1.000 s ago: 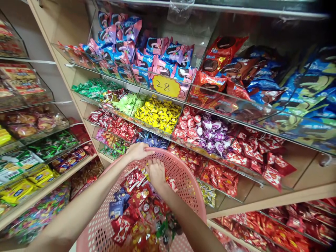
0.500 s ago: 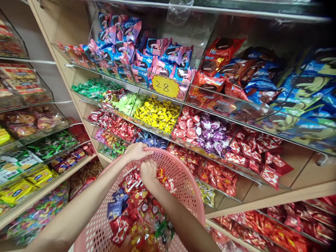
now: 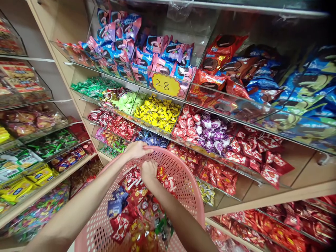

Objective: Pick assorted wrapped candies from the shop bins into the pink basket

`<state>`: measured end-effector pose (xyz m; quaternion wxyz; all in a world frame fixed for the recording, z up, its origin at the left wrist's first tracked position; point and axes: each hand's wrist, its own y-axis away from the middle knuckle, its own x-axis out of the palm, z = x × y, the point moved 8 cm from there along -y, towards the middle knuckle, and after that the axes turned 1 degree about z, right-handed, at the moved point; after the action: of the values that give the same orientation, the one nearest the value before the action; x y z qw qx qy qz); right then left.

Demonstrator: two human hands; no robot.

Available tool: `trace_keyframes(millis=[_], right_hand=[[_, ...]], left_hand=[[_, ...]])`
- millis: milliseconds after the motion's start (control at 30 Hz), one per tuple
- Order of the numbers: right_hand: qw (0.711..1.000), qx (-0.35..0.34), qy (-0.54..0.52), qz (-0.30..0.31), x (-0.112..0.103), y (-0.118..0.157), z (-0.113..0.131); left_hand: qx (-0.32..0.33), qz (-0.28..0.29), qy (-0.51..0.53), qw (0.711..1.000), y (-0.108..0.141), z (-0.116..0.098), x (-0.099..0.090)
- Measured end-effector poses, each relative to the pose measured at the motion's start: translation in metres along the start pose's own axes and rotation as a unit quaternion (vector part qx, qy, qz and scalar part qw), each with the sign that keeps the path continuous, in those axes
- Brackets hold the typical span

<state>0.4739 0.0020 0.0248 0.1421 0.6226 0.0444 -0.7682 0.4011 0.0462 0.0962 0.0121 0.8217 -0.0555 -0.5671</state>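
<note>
A pink perforated plastic basket (image 3: 190, 182) is tilted toward the shelves in front of me. My left hand (image 3: 136, 150) is closed over its far rim, thumb along the edge. Inside the basket, my right hand (image 3: 149, 172) is curled above the wrapped candies (image 3: 140, 196), its fingers bent inward. Whatever it may hold is hidden from view. Red, blue, green and clear wrappers are heaped in the basket, among them a blue packet (image 3: 114, 207) at the left and a red packet (image 3: 121, 224) nearer me.
Glass-fronted shelves hold yellow candies (image 3: 157, 112), purple-and-white candies (image 3: 213, 131) and pink-and-blue cookie packs (image 3: 157, 52). A yellow price tag (image 3: 166, 84) reads 28. More packets (image 3: 19, 189) fill shelves at the left. Red candies (image 3: 270, 225) lie at the lower right.
</note>
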Motion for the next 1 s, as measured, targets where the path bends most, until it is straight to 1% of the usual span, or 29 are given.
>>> trace_keyframes(millis=[133, 367, 467, 600, 667, 733, 833, 933, 1000], right_hand=[[1.0, 0.009, -0.023, -0.011, -0.009, 0.001, -0.006], [0.998, 0.021, -0.043, -0.032, -0.035, -0.006, -0.027], [0.998, 0.026, -0.047, -0.031, -0.036, -0.007, -0.029], [0.998, 0.027, -0.056, -0.018, -0.031, -0.005, -0.024], [0.998, 0.025, -0.061, -0.021, -0.033, -0.003, -0.028], [0.997, 0.025, -0.067, -0.033, -0.038, -0.001, -0.038], [0.996, 0.036, -0.072, -0.044, -0.042, 0.004, -0.062], [0.995, 0.049, -0.074, -0.034, -0.037, 0.008, -0.08], [0.995, 0.047, -0.079, -0.022, -0.031, 0.01, -0.083]], left_hand=[[0.0, -0.002, -0.006, 1.0, 0.0, 0.001, -0.001], [-0.006, -0.004, -0.012, 1.0, 0.003, 0.002, -0.004], [-0.004, -0.004, -0.013, 1.0, 0.003, 0.0, -0.003], [0.004, -0.003, -0.013, 1.0, 0.001, -0.001, -0.002], [0.003, -0.003, -0.012, 1.0, 0.0, -0.001, -0.001], [-0.002, 0.0, -0.008, 1.0, -0.001, 0.001, -0.001], [0.002, 0.003, -0.006, 1.0, -0.001, 0.001, -0.001], [0.009, 0.001, -0.013, 1.0, -0.002, 0.0, -0.002], [0.01, 0.001, -0.017, 1.0, -0.004, -0.002, 0.0]])
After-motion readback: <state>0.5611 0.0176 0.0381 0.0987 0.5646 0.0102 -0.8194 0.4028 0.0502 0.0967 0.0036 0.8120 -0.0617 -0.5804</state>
